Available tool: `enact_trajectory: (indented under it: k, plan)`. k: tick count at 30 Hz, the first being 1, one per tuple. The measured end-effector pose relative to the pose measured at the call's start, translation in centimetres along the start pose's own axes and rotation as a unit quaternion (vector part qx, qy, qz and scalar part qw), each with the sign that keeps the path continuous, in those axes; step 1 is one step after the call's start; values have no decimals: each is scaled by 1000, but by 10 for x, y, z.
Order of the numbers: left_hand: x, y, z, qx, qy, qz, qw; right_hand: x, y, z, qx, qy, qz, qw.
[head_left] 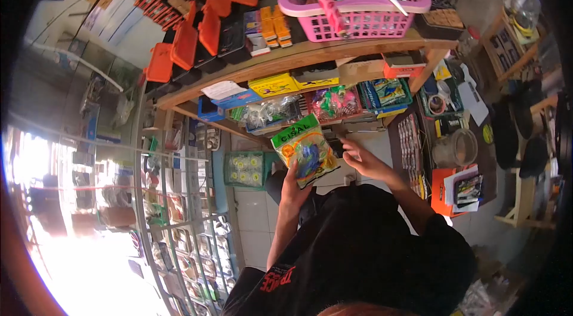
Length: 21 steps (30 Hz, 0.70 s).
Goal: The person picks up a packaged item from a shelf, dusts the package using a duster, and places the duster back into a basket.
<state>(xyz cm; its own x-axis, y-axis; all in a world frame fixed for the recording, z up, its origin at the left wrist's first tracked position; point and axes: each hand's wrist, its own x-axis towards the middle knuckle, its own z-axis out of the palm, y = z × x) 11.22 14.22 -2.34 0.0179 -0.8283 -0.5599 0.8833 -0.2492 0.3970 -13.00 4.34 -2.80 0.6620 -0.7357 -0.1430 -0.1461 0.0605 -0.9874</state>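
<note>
My left hand [292, 189] grips the lower left edge of a clear plastic packet [307, 155]. Its green header reads "CISAL", and yellow and blue contents show through the front. The packet is tilted in front of my chest. To its right, my right hand [363, 161] is held in the air with fingers apart, holding nothing and not touching the packet. Just beyond the packet, the lower shelf carries a bin of pink and green packets [334, 103], a bin of clear bags [271, 114] and a bin of blue-green packets [385, 94].
On the upper wooden shelf [310, 52] stand a pink basket [358, 22] with sealant tubes and several black bins with orange lids [185, 44]. A green crate [245, 170] sits on the tiled floor [253, 211]. Glass display shelving [185, 238] lines the left; a clear tub [456, 148] stands right.
</note>
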Motion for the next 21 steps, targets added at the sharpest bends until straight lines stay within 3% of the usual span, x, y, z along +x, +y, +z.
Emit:
enact_trajectory:
  k: [1,3,5,8,12,18,21]
  plan:
    - [-2,-4,22,12,-38,12,999,-5,4,3,77,-14,21,997]
    - [20,-22,7,160,-92,62,981,-17,11,13,216,5,46,975]
    - [11,-24,57,108,-59,-10,992,-23,-5,22,362,61,52,929]
    - [23,-40,73,131,-141,-21,981,-26,-10,17,471,130,37,871]
    - [33,-50,91,210,-165,29,963,-34,-29,-15,515,169,22,840]
    - [34,-46,79,313,-230,1,922,-33,-39,-105,458,365,-55,808]
    - [33,-49,60,304,-204,-36,930,-26,-48,-157,449,361,-73,814]
